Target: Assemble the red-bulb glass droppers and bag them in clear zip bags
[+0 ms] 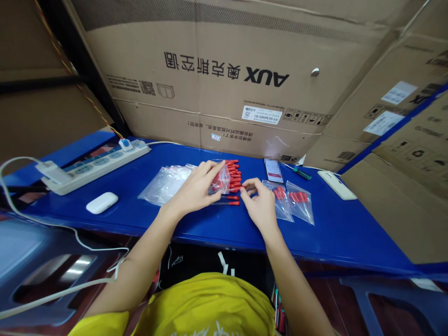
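My left hand (200,187) is closed, with thumb and fingers on a small clear plastic bag (226,185) that has red pieces in or under it. A row of thin sticks with red ends (234,171) lies beside and beneath the bag, the ends pointing right. Two more red-ended sticks (234,203) lie just below my left thumb. My right hand (259,204) pinches at the right end of the row; its fingertips seem to be on a red end, though the contact is partly hidden. Right of it lie two clear bags with red pieces (298,197).
Clear plastic bags (164,185) lie left of my left hand. The blue table (206,224) also carries a power strip (101,165), a white earbud case (101,203), a phone (273,171), a green-handled screwdriver (301,173) and a pale rectangular device (336,185). Large cardboard (210,93) stands behind.
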Tool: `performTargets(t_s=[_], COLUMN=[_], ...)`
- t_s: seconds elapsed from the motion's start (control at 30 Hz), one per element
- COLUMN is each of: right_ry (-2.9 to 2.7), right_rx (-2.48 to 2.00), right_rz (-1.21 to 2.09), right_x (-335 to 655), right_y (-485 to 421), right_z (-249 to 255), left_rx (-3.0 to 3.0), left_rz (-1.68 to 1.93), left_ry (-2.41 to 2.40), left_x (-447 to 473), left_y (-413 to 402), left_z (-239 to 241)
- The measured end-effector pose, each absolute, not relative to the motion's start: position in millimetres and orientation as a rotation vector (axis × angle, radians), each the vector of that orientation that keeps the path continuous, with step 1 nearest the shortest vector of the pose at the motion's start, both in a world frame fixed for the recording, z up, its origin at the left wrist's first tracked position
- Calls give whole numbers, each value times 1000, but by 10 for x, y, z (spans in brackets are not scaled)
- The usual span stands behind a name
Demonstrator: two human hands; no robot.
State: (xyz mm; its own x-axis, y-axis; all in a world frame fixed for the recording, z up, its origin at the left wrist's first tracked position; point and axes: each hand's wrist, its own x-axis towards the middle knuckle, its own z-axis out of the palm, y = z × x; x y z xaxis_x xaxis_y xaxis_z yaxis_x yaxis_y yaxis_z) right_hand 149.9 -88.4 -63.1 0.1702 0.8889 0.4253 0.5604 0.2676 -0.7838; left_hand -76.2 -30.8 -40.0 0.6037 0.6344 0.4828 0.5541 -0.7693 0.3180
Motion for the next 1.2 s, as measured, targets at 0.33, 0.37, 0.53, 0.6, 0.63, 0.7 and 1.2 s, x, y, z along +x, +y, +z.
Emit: performTargets(t_s=[0.33, 0.37, 0.53, 0.6, 0.63, 0.7, 1.2], right_ry=[-1119, -1133, -1133, -1114, -1116, -1142, -1643], right_rx=[-1253, -1241, -1178, -1146, -1139, -1140, -1174], right_rz=[135, 135, 44, 32, 37, 42, 235], right_x=[1492, 1484, 1478, 1488, 1491, 1486, 1337], right_y=[-954, -962, -990, -998, -1001, -1004, -1012], right_z=[-536, -531, -521, -520, -522, -528, -555], left_rx=[2695, 2696, 2691, 2687, 2686, 2688, 2646], left_rz=[847, 843, 841, 839, 839, 846, 919], left_ry=[984, 980, 980, 983, 983, 975, 740], left_x=[-752, -749, -750, -755, -756, -754, -589], left_y=[-315, -316, -313, -310, -310, -314, -487], left_z=[-401, -402, -401, -402, -403, -404, -354])
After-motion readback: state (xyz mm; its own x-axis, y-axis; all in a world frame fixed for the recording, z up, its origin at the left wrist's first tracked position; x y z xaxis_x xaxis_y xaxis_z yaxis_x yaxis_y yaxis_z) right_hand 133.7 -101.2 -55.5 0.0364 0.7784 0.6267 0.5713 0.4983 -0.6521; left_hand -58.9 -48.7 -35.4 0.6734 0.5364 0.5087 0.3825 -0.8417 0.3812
